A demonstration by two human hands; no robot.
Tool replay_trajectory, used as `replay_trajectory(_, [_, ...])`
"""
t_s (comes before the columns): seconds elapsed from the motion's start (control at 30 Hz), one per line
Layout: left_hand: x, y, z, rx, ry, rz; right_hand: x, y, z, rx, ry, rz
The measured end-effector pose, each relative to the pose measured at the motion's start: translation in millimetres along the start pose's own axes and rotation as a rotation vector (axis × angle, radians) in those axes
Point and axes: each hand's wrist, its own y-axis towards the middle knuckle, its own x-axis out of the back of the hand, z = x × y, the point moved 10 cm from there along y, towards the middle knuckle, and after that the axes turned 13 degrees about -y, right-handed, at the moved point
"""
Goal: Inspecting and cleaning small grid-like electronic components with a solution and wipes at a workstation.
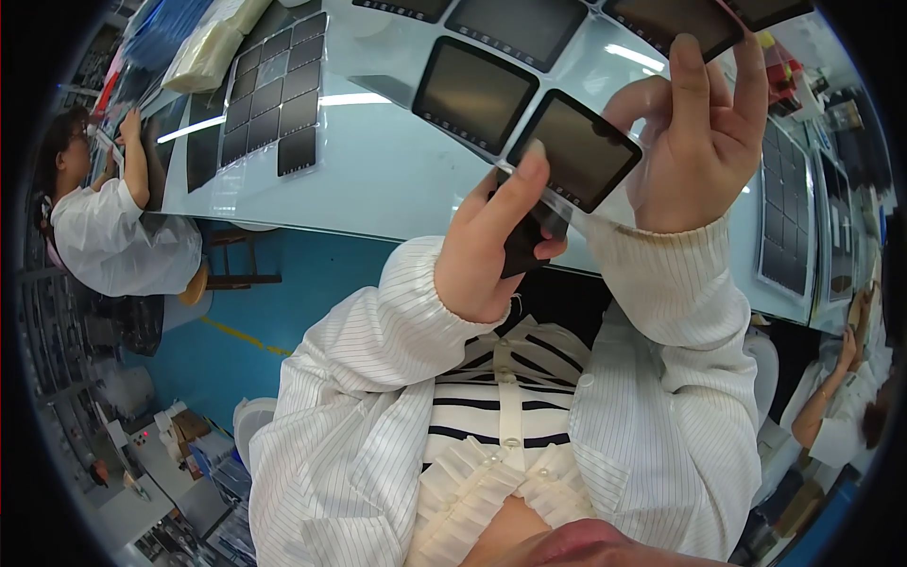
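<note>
A clear sheet bearing several dark, rounded rectangular panels is held up and tilted in front of me, its upper part running out of view. My left hand is closed on the sheet's lower corner, with the thumb pressed against the lowest panel. A black flat object also shows between the fingers of that hand; its kind is unclear. On the right side, my right hand grips the same sheet, one fingertip resting on an upper panel. Some of its fingers are partly hidden behind the sheet.
A glossy pale table spans the front. Another panel sheet lies on it at left, and more dark sheets lie at right. Stacked clear bags sit at far left. One person works at left, another at right.
</note>
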Motion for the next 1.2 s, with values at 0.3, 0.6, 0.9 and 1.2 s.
replay_trajectory(0.3, [-1, -34, -15, -0.125, 0.216, 0.157, 11, 17, 9, 0.11, 0.05, -0.031])
replay_trajectory(0.6, [56, -85, 28, 0.274, 0.637, 0.43, 67, 62, 42, 0.153, -0.438, -0.198])
replay_trajectory(0.9, [392, -47, -218, -0.393, 0.421, -1.032, 133, 73, 1, 0.058, -0.491, -0.136])
replay_trajectory(1.2, [503, -101, -343, -0.637, 1.126, -1.46, 109, 55, -3, -0.035, -0.325, -0.031])
